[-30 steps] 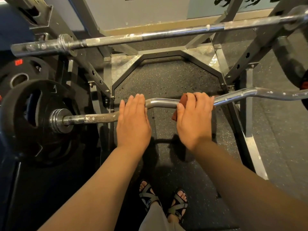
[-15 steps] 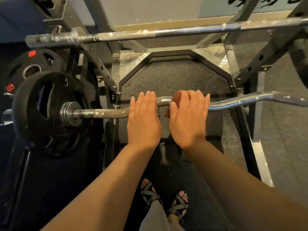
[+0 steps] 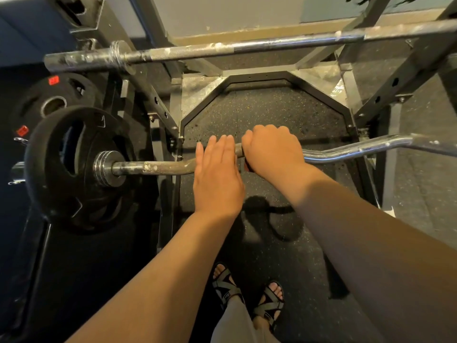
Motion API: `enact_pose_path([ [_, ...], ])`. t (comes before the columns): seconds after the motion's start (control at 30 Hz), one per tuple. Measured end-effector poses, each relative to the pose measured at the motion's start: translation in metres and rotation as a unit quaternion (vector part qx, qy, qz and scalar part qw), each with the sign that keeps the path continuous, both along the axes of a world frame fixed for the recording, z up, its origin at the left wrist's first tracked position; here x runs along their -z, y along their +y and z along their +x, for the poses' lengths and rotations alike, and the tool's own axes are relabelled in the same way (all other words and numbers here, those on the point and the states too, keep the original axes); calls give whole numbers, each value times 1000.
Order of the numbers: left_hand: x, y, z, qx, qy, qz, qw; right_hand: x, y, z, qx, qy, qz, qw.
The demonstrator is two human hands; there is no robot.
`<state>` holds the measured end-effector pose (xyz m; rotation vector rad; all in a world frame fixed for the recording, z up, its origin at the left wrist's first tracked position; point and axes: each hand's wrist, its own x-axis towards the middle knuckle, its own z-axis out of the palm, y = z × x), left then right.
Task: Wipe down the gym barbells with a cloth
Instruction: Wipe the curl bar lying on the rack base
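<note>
A curved chrome barbell [image 3: 358, 148] lies across the rack in front of me, its left part dull and flecked with white. My left hand [image 3: 217, 177] rests flat on the bar with straight fingers. Right beside it, my right hand [image 3: 272, 151] curls round the bar with a reddish-brown cloth [image 3: 246, 167] under the palm; only a small edge of the cloth shows below the hand. A second, straight barbell [image 3: 222, 49] rests higher up at the back, also spotted with white.
A black weight plate [image 3: 69, 167] sits on the curved bar's left end, and another plate [image 3: 52, 100] stands behind it. Grey rack uprights [image 3: 385, 95] slant on both sides. Speckled rubber floor [image 3: 259, 112] lies below, with my sandalled feet [image 3: 247, 298] near the bottom.
My right hand slid left along the curved bar with the cloth until it met my left hand, and its fingers curled further round the bar. The view shifted slightly left.
</note>
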<state>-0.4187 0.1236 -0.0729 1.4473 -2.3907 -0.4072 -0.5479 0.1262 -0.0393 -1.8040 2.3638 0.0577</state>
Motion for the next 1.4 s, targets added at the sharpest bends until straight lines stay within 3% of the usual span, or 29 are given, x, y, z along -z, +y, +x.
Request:
enact_pose_path([
  [0.17, -1, 1, -3, -11, 14, 5, 1000, 36, 50, 18, 61, -16, -147, 987],
  [0.27, -1, 2, -3, -12, 19, 11, 1000, 45, 51, 16, 56, -13, -177, 982],
  [0.43, 1, 1, -2, -9, 12, 12, 1000, 25, 5, 6, 84, -46, -152, 984],
  [0.57, -1, 1, -3, -10, 13, 9, 1000, 37, 26, 6, 26, -32, -160, 986],
  [0.67, -2, 2, -3, -13, 17, 7, 1000, 49, 56, 0, -21, -81, -180, 980],
  [0.87, -1, 1, -5, -18, 20, 20, 999, 36, 17, 16, 86, -41, -186, 978],
  [1.03, -1, 0, 0, -3, 24, 20, 1000, 36, 23, 2, -28, -73, -177, 981],
  [1.27, -5, 2, -6, -31, 38, 26, 998, 39, 43, -7, 159, -82, -190, 965],
  [1.4, -5, 3, -7, -29, 29, 32, 999, 41, 44, 7, 57, -165, -206, 963],
])
